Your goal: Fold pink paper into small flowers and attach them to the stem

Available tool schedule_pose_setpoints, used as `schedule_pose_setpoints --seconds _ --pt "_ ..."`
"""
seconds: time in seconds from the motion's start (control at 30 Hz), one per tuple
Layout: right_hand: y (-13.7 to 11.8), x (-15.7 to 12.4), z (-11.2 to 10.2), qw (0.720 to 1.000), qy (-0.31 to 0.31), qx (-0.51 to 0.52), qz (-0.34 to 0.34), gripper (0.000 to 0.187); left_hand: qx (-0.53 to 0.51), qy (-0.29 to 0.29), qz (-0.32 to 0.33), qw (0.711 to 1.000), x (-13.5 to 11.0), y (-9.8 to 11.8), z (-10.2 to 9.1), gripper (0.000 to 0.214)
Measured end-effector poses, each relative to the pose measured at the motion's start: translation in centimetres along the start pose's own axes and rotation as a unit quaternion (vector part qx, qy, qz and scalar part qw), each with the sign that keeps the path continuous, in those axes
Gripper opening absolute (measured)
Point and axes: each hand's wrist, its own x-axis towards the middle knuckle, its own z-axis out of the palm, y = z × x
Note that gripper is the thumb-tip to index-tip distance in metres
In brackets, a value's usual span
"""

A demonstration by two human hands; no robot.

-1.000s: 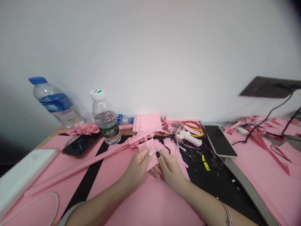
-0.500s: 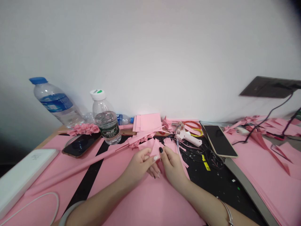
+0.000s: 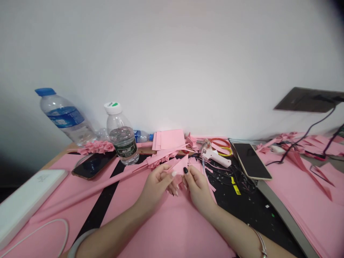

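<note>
A small folded piece of pink paper (image 3: 180,166) is pinched between both hands over a large pink sheet (image 3: 172,229). My left hand (image 3: 158,184) grips its left side, with the thumb on top and the other fingers curled beneath. From the right, my right hand (image 3: 198,186) holds the opposite edge between thumb and fingers. One corner of the paper points up and away from me. Just behind it lie a rolled pink paper stick (image 3: 107,182) and ruffled pink paper pieces (image 3: 162,157).
Behind the hands are a stack of pink squares (image 3: 170,139) and a glue gun (image 3: 215,156) among cables. A water bottle (image 3: 122,136), a larger bottle (image 3: 66,116), a dark phone (image 3: 94,165) and a white power bank (image 3: 29,200) stand left. Another phone (image 3: 252,160) lies right.
The folded pink paper has turned, its peak shifting to the right. Both hands still hold it, with the left fingers slightly moved.
</note>
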Motion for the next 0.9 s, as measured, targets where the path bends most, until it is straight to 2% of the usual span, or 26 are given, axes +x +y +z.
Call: schedule_pose_setpoints --seconds 0.13,0.2,0.4,0.5,0.67,0.9 --pt "-0.22 -0.11 0.11 0.998 -0.057 0.028 0.005 0.039 0.009 0.025 0.026 0.999 0.10 0.31 0.14 0.032" --pt "-0.47 -0.16 0.12 0.997 -0.066 0.030 0.015 0.041 0.015 0.031 0.039 0.999 0.08 0.40 0.08 0.030" --pt "-0.84 0.01 0.08 0.995 -0.051 0.085 0.032 0.047 0.045 -0.017 0.048 0.998 -0.14 0.49 -0.19 0.040" --pt "-0.55 0.11 0.06 0.993 -0.049 0.094 0.051 0.051 0.039 -0.009 0.042 0.998 -0.10 0.37 -0.23 0.043" --pt "-0.30 0.18 0.07 0.986 -0.040 0.137 0.085 0.056 0.017 0.003 0.040 0.999 0.11 0.26 -0.29 0.037" --pt "-0.70 0.17 0.13 0.981 -0.042 0.167 0.092 0.057 0.026 -0.007 0.064 0.998 0.02 0.42 -0.34 0.036"
